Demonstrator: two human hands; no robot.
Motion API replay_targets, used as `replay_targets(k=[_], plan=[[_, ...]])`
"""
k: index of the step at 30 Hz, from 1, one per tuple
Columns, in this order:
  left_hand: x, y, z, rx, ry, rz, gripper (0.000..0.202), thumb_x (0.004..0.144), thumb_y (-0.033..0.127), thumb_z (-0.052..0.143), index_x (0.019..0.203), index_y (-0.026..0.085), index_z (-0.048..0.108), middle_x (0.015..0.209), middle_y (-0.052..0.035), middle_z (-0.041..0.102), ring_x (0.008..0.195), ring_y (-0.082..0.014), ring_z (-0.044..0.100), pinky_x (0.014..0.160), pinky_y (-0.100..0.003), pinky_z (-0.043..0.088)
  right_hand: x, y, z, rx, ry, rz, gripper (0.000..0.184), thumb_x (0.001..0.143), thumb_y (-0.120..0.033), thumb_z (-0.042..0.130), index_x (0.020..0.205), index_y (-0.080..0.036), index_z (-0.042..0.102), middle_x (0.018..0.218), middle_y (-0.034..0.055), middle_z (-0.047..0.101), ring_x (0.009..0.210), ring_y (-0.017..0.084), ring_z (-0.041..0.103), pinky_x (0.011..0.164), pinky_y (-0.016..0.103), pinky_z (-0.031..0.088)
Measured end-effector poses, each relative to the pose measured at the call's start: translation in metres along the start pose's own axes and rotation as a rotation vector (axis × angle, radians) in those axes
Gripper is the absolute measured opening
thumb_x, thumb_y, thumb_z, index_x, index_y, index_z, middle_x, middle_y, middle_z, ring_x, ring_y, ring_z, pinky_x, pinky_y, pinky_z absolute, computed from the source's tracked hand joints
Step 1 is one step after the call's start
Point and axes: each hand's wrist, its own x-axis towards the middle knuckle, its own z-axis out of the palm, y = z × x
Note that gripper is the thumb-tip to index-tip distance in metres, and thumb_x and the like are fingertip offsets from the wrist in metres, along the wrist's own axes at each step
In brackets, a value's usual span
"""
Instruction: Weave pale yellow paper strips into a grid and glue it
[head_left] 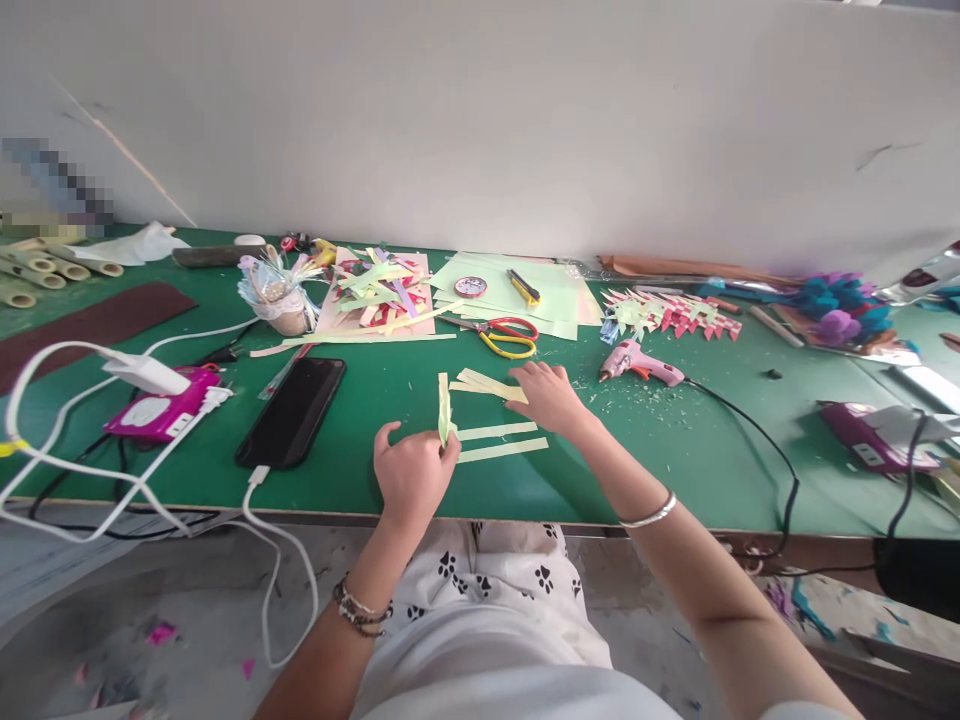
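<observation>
My left hand [412, 470] pinches a folded pale green paper strip [444, 408] and holds it upright near the front edge of the green table [375, 400]. My right hand [547, 395] rests palm down on a small pile of pale yellow strips [487, 385], its fingers curled over them. Two more loose strips [499, 440] lie flat between my hands.
A black phone [292, 410] on a white cable lies to the left, beside a pink power strip [161, 410]. Red and yellow scissors [506, 335], a pink glue gun [637, 362], folded paper pieces [667, 315] and a scrap pile [379, 285] sit farther back.
</observation>
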Motion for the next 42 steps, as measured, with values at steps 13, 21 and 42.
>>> replay_targets(k=[13, 21, 42], plan=[[0.001, -0.003, 0.000, -0.019, -0.043, -0.033, 0.047, 0.083, 0.034, 0.044, 0.041, 0.019, 0.057, 0.036, 0.0000, 0.053, 0.036, -0.0117, 0.043, 0.088, -0.036, 0.034, 0.011, -0.003, 0.008, 0.057, 0.008, 0.068, 0.011, 0.080, -0.019, 0.055, 0.087, -0.017, 0.063, 0.091, 0.0058, 0.064, 0.079, 0.017, 0.058, 0.067, 0.027, 0.039], [0.003, -0.004, 0.000, -0.032, -0.051, -0.039, 0.048, 0.083, 0.035, 0.043, 0.040, 0.019, 0.056, 0.036, -0.0003, 0.054, 0.036, -0.0125, 0.045, 0.088, -0.037, 0.035, 0.004, 0.000, -0.015, 0.249, 0.335, 0.125, 0.018, 0.089, -0.025, 0.039, 0.089, -0.018, 0.055, 0.086, 0.0062, 0.062, 0.071, 0.016, 0.057, 0.061, 0.026, 0.039], [0.005, -0.004, -0.002, -0.049, -0.083, -0.042, 0.048, 0.083, 0.033, 0.042, 0.040, 0.019, 0.058, 0.037, -0.0021, 0.055, 0.038, -0.0134, 0.048, 0.090, -0.036, 0.034, -0.059, -0.053, 0.034, 0.992, 0.215, -0.013, 0.018, 0.080, -0.033, 0.055, 0.071, -0.019, 0.062, 0.066, 0.0002, 0.062, 0.059, 0.013, 0.055, 0.053, 0.024, 0.043]])
